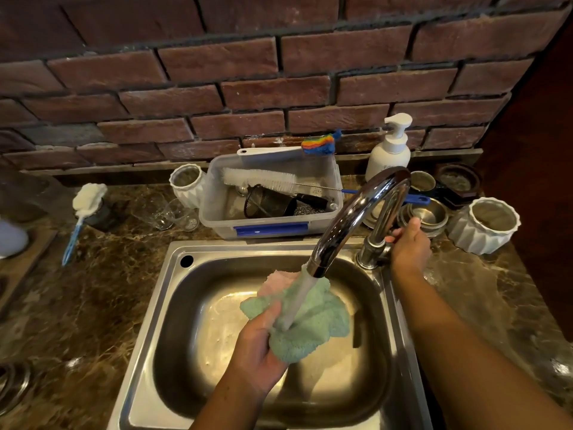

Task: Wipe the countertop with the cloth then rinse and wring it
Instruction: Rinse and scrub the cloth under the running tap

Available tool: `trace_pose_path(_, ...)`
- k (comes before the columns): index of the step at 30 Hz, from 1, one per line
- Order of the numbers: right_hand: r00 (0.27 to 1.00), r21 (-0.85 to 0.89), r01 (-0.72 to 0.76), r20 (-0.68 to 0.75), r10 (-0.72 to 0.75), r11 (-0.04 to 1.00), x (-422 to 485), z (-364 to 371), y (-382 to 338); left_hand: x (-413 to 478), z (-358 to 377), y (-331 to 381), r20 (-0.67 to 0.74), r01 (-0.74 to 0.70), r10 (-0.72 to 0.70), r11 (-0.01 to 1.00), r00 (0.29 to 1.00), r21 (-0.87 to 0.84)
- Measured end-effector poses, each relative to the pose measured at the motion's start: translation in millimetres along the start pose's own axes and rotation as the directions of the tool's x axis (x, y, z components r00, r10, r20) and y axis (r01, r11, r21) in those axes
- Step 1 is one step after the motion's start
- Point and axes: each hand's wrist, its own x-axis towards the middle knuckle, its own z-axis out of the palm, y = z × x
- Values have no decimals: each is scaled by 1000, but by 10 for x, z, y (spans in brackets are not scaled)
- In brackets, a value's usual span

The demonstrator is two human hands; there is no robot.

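Left hand grips fluffy green cloth; water runs.

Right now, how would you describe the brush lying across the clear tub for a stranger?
Behind the steel sink, a clear tub with a blue latch stands on the countertop. The bottle brush lies across it, wire shaft running right to a blue handle. Unlike the rainbow brush on the rear rim, its long head is all white bristles.

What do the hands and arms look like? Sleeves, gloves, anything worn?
Both are bare: the left hand and right hand show no gloves, rings, watch or bands. The arms are uncovered to the frame edge, with no sleeves in view.
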Motion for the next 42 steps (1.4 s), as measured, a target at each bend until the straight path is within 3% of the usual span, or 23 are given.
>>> trace_pose_path(2, 999, -25, 31, 43, -29, 999, -120, -109, -28, -51, -19, 1, -21, -21, 22, 999, 1000, 25)
trace_pose_path(6, 964, -87, 214, -145, -224, 973, -762, -378, 31, -182, -28, 17, -15, -81, 84, 988, 996, 133)
trace_pose_path(8, 959, -55, 285, 8, -285, 957, -1220, -396, 118, -243, -15, 33, -27, -74, 79, 988, 997, 132)
trace_pose_path(10, 927, -39, 184, 339, -161, 982, -1591, -283, 121, -295, -17, 43, -69, -28, 37, 990, 997, 135)
trace_pose_path(13, 742, -221, -118, 628, 234, 968, -1838, -82, -30, -376, 9, 71, -124, 50, -27, 981, 992, 188)
trace_pose_path(15, 506, -244, -440, 727, 463, 864, -1870, -57, -67, -444, 46, 108, -111, 66, -41, 970, 993, 234)
trace_pose_path(16, 408, -205, -565, 773, 486, 799, -1892, -80, -43, -467, 39, 135, -104, 70, -45, 965, 994, 253)
trace_pose_path(18, 337, -138, -661, 823, 457, 737, -1968, -161, 31, -489, 10, 214, -130, 93, -58, 955, 990, 280)
trace_pose_path(20, 372, -138, -576, 834, 409, 806, -2059, -176, 42, -460, -35, 298, -198, 164, -105, 936, 975, 312)
trace_pose_path(22, 582, -167, -319, 742, 333, 933, -2152, -123, 4, -411, -49, 350, -267, 213, -122, 914, 956, 346)
trace_pose_path(24, 796, -322, 43, 583, 162, 946, -2262, -109, -70, -337, -62, 349, -320, 229, -111, 905, 941, 360)
trace_pose_path(26, 889, -354, 220, 456, -38, 909, -2435, -149, -141, -246, -59, 310, -359, 223, -91, 912, 929, 345)
trace_pose_path(28, 899, -201, 259, 408, -159, 945, -2666, -151, -176, -169, -49, 256, -387, 193, -56, 926, 920, 326)
trace_pose_path(31, 895, -78, 216, 415, -165, 973, -2890, 24, -114, -85, -68, 149, -352, 156, -30, 929, 936, 336)
trace_pose_path(34, 914, -195, 222, 382, -135, 955, -2740, 206, -7, -106, -75, 39, -244, 197, -161, 972, 956, 129)
trace_pose_path(39, 914, -405, 187, 405, -7, 895, -2142, 227, 281, -142, -65, -94, -276, 137, -66, 960, 959, 245)
trace_pose_path(42, 936, -390, 2, 326, 136, 921, -1891, 196, 368, -214, -71, -75, -237, 106, -52, 970, 970, 220)
